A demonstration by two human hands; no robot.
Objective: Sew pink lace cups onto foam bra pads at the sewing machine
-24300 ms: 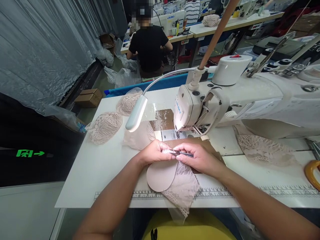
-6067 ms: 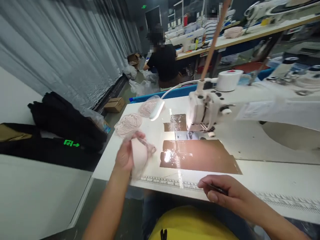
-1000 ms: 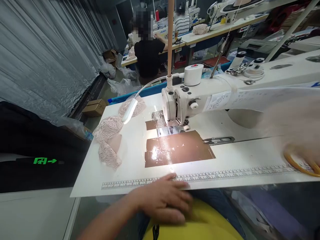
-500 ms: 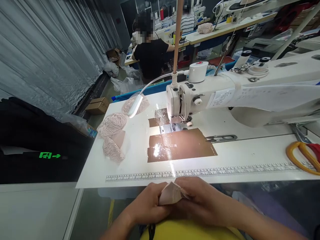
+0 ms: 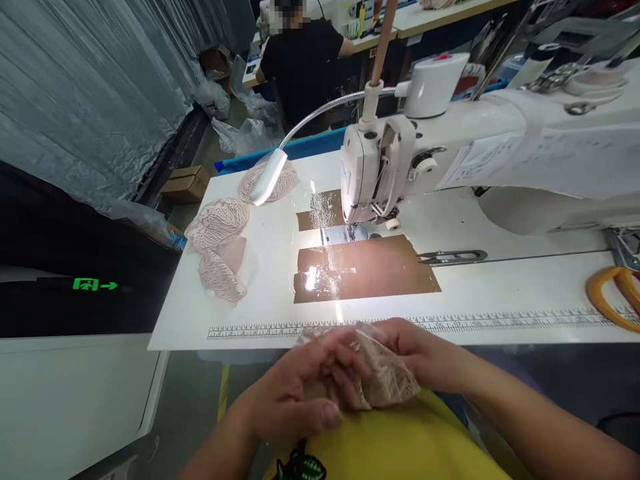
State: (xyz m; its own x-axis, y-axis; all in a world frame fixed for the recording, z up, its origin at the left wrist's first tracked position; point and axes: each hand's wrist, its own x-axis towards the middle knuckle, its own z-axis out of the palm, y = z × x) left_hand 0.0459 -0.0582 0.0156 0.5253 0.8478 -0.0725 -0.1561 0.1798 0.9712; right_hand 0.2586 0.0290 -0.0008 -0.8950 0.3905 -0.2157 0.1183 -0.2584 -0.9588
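Observation:
A beige lace piece point(image 5: 387, 377), crumpled and see-through in parts, is held between my two hands in front of the table edge. My left hand point(image 5: 305, 383) has its fingers curled against the lace's left part, with the thumb standing apart below. My right hand point(image 5: 417, 350) grips the lace from the upper right; its fingertips are mostly hidden behind the cloth. More beige lace pieces lie on the left of the table: a gathered one point(image 5: 219, 223), one with a plain panel point(image 5: 223, 273), and one under the lamp point(image 5: 280, 181).
A white sewing machine point(image 5: 380, 167) stands beyond my hands, with a lamp point(image 5: 270, 177) on a bent neck. Brown tape point(image 5: 367, 270), thread snips point(image 5: 453, 257), a printed ruler point(image 5: 270, 329) and orange-handled scissors point(image 5: 613, 297) are on the table point(image 5: 173, 317). A person point(image 5: 305, 67) sits ahead.
The lace piece has been opened out from a folded bundle, showing its netted side. My left hand's thumb has come away from it. The view has tilted downward.

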